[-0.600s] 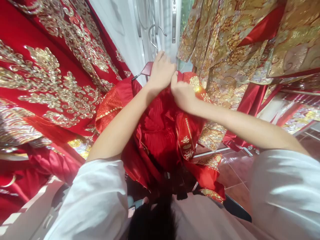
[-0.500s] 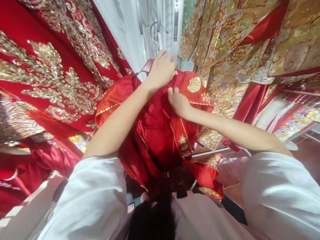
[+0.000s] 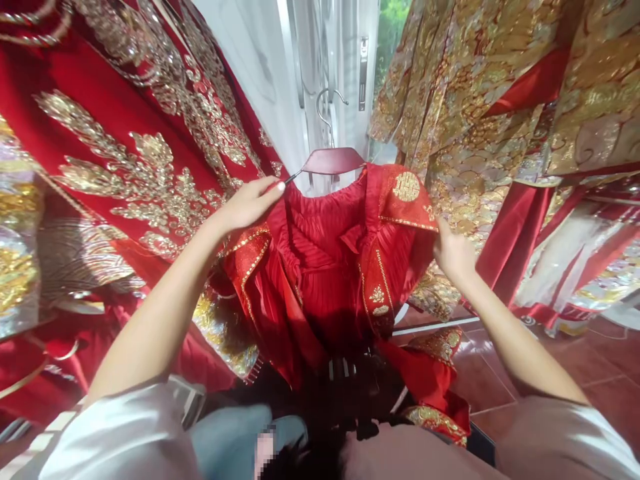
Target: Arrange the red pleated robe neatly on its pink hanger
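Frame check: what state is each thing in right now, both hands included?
red garment: on the hanger, front open.
hanger: upright, carrying the garment; what its hook rests on cannot be told.
left hand: pinching the garment's shoulder.
right hand: at the other shoulder flap, fingertips hidden behind fabric.
window handle: vertical.
gold robes: hanging.
embroidered gown: hanging.

Gold 囍 emblem on red jacket
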`<state>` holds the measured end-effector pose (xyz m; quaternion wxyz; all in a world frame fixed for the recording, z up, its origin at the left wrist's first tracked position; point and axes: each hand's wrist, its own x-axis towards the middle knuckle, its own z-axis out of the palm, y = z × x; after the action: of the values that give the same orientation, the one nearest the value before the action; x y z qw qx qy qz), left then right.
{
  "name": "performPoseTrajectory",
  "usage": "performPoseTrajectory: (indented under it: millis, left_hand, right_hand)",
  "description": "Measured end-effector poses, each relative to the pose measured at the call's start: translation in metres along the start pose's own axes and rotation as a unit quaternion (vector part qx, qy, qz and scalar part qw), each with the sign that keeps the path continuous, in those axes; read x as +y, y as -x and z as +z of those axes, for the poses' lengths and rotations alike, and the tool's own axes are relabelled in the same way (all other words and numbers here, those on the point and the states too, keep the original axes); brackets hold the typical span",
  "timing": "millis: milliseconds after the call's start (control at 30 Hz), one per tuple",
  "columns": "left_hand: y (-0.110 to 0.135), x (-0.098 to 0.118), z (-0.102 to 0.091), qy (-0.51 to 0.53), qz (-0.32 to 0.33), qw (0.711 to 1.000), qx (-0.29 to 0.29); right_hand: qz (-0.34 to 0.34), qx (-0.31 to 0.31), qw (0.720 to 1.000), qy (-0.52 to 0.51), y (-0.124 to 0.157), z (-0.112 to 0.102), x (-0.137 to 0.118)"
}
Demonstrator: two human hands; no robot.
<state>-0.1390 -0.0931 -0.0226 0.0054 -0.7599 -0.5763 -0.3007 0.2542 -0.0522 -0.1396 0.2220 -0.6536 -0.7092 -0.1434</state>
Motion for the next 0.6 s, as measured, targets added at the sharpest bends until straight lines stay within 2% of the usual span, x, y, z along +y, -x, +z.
performPoseTrajectory:
  millis: [100,167,233,300,367,500,533,600]
  left_hand:
    - [-0.001,-0.006,0.002,0.068,0.024,0.997,-0.015]
    - [0.001,-0.008,0.003,0.086,0.034,0.996,-0.016]
    - [0.003,-0.009,0.002,0.072,0.042,0.997,0.009]
    - [0.007,-0.009,0.003,0.042,0.05,0.997,0.034]
    - [0.01,-0.009,0.005,0.012,0.06,0.997,0.046]
    - [0.014,-0.013,0.013,-0.023,0.055,0.995,0.075]
    - [0.015,-0.014,0.015,-0.021,0.05,0.995,0.084]
    - [0.015,-0.017,0.017,-0.008,0.046,0.994,0.096]
  right_hand:
    - [0.006,0.031,0.999,0.033,0.03,-0.002,-0.022]
    - [-0.019,-0.012,0.999,0.049,0.045,0.002,-0.039]
    - [-0.042,-0.084,0.993,0.067,0.048,0.004,-0.051]
    - [-0.055,-0.14,0.986,0.075,0.038,-0.002,-0.055]
    - [-0.058,-0.149,0.985,0.06,0.018,-0.018,-0.05]
    - [-0.011,-0.023,0.999,-0.035,-0.031,-0.047,-0.028]
    - [-0.005,-0.009,0.998,-0.065,-0.04,-0.048,-0.024]
    - [-0.018,-0.033,0.992,-0.118,-0.05,-0.038,-0.019]
